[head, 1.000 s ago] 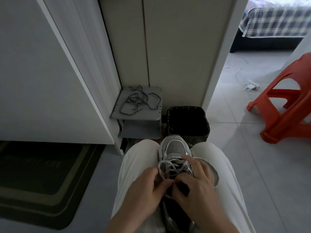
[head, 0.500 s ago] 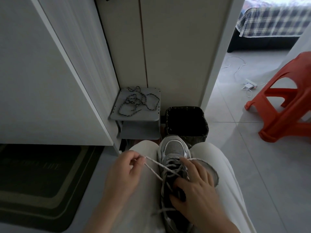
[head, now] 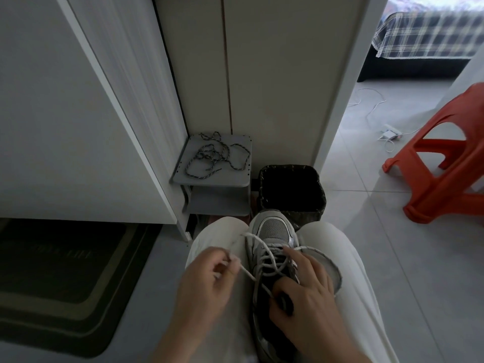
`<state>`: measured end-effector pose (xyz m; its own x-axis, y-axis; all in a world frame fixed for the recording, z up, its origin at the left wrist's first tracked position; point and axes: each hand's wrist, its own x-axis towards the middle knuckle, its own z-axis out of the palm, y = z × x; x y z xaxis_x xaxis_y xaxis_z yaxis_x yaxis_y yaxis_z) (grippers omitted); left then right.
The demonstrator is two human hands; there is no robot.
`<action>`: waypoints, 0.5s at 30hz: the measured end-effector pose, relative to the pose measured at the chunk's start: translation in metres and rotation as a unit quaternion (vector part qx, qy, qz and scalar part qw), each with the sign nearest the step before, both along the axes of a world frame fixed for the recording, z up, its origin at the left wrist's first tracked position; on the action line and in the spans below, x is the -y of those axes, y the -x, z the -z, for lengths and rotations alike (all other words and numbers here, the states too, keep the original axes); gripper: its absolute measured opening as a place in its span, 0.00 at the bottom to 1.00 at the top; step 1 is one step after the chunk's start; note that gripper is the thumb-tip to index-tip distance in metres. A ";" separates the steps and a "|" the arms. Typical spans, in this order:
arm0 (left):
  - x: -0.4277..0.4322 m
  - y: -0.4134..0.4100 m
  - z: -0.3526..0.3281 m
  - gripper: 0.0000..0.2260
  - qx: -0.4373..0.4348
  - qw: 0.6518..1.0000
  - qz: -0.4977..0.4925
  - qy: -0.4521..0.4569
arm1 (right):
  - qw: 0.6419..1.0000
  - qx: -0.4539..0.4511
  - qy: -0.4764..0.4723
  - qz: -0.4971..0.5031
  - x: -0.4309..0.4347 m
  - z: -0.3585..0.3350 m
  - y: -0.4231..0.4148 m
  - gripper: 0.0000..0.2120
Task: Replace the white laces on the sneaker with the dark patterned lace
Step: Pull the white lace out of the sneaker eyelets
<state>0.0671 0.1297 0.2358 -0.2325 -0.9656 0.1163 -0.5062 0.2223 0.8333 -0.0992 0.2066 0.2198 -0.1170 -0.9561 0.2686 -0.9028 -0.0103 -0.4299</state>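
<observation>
Head view: our left hand point(head: 207, 284) pinches the white cord lace point(head: 262, 246), and our right hand point(head: 309, 297) grips the grey mesh sneaker point(head: 273, 227). The dark speckled lace point(head: 217, 155), mid-frame, seems untouched.

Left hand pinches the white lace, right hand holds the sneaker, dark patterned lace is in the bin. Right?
No. The head view shows the dark patterned lace on the grey shelf beside the bin. Left hand pinches the white lace, right hand holds the sneaker.

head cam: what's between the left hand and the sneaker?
A short stretch of white lace, pinched by the left hand, runs to the sneaker over the pale trouser leg. Seen in the head view.
</observation>
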 end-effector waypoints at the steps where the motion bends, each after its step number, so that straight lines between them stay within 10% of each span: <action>1: 0.006 -0.006 -0.004 0.03 -0.011 0.999 -0.035 -0.006 | 1.000 -0.002 -0.001 0.001 0.001 0.000 0.001 0.11; 5: 0.020 -0.025 -0.012 0.04 -0.053 0.986 -0.153 -0.030 | 1.000 0.001 0.005 -0.001 0.001 -0.001 0.002 0.12; 9: 0.000 0.000 0.000 0.05 -0.079 0.980 -0.027 -0.182 | 1.000 0.025 0.013 -0.011 0.001 0.000 0.001 0.11; 15: -0.023 0.023 0.016 0.08 -0.015 0.989 0.025 -0.144 | 0.999 0.038 0.016 -0.015 -0.003 0.003 0.005 0.09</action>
